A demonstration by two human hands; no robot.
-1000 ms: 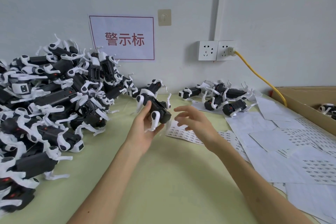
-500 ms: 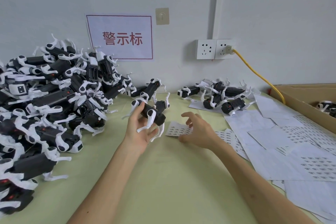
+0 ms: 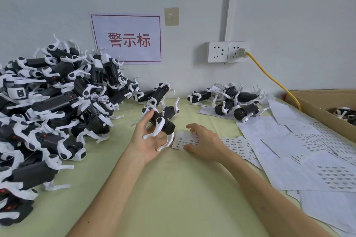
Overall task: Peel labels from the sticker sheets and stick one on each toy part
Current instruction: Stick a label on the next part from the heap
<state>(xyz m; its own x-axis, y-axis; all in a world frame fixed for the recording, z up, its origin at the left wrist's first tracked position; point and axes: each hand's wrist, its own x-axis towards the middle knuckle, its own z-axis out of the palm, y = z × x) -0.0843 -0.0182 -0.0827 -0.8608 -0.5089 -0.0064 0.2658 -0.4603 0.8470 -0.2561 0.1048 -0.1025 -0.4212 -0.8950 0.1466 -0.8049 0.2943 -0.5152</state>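
The left hand (image 3: 149,140), palm up, grips a black toy part (image 3: 160,121) with white legs just above the table (image 3: 173,188), thumb curled over its body. The right hand (image 3: 205,145) lies palm down, fingers spread, on a small sticker sheet (image 3: 183,140) just beside it. A pile of toy parts (image 3: 57,102) sits at left, loose sheets (image 3: 308,150) at right.

This is a toy workshop. A big pile of toy parts (image 3: 57,102) sits on the table (image 3: 173,188). Sticker sheets (image 3: 308,159) lie nearby
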